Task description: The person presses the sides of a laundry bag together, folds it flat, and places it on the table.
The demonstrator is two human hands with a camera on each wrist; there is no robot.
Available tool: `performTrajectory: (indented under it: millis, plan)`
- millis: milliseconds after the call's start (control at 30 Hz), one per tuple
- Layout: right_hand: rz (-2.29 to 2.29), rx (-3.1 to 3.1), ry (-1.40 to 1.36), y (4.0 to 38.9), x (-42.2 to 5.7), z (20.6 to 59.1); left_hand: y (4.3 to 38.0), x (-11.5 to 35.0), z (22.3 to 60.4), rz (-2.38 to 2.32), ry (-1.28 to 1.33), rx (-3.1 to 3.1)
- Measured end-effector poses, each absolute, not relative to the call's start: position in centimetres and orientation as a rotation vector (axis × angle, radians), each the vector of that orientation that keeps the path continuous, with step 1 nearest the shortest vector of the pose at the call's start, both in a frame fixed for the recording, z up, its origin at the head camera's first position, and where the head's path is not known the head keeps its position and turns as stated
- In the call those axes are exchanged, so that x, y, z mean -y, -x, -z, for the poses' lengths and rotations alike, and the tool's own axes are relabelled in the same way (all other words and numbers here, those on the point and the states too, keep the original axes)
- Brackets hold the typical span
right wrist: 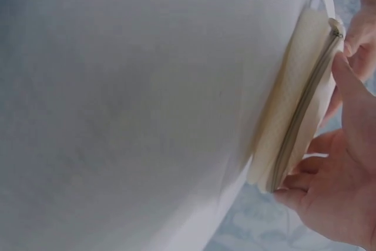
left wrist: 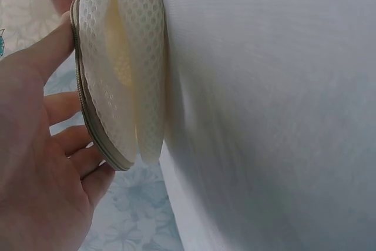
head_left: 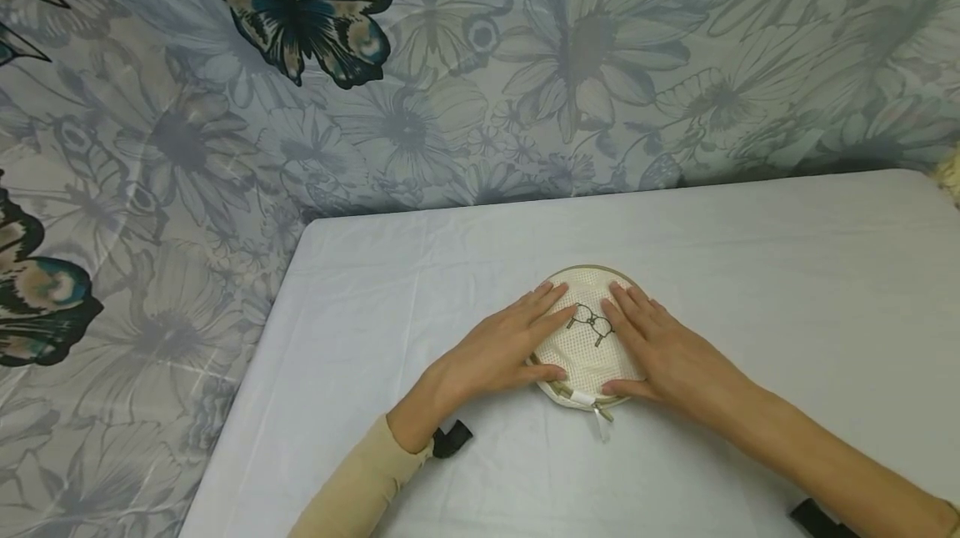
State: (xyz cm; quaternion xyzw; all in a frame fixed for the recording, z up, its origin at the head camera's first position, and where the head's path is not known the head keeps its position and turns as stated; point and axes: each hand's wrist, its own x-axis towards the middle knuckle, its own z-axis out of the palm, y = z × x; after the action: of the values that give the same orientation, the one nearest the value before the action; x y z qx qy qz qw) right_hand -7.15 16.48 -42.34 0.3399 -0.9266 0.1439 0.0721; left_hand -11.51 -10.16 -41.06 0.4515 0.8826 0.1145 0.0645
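Note:
A round cream mesh laundry bag point(head_left: 587, 361) lies flat on the table, with a dark line drawing point(head_left: 591, 320) on its top. A zipper point(right wrist: 301, 113) runs around its rim, and a white tab point(head_left: 602, 427) hangs out at the near edge. My left hand point(head_left: 506, 346) rests on the bag's left side, fingers extended and thumb near the front rim. On the opposite side my right hand point(head_left: 678, 359) touches the top in the same way, its fingers straight. Seen from the left wrist, the bag's mesh side point(left wrist: 151, 57) looks puffed and folded between rim and table.
A white cloth covers the table point(head_left: 390, 296), whose far edge meets a curtain point(head_left: 465, 129) with flowers and butterflies. Black straps point(head_left: 452, 439) are by the wrists. Something yellow point(head_left: 951, 175) shows at the far right edge.

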Motion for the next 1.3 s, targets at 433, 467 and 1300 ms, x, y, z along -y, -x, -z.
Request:
performTrajectory:
  millis: [433, 467, 1300]
  plan:
    - [-0.358, 2.826, -1.01, 6.9, -16.2, 42.7, 11.1, 9.6, 41.7, -0.24, -1.346, -2.666]
    - [-0.351, 2.832, -1.011, 6.9, -16.2, 42.7, 11.1, 9.5, 41.7, -0.224, -1.343, -2.668]
    - [-0.229, 2.933, -1.042, 7.1, -15.9, 42.8, 10.3, 8.8, 41.9, -0.09, -1.256, -2.664]
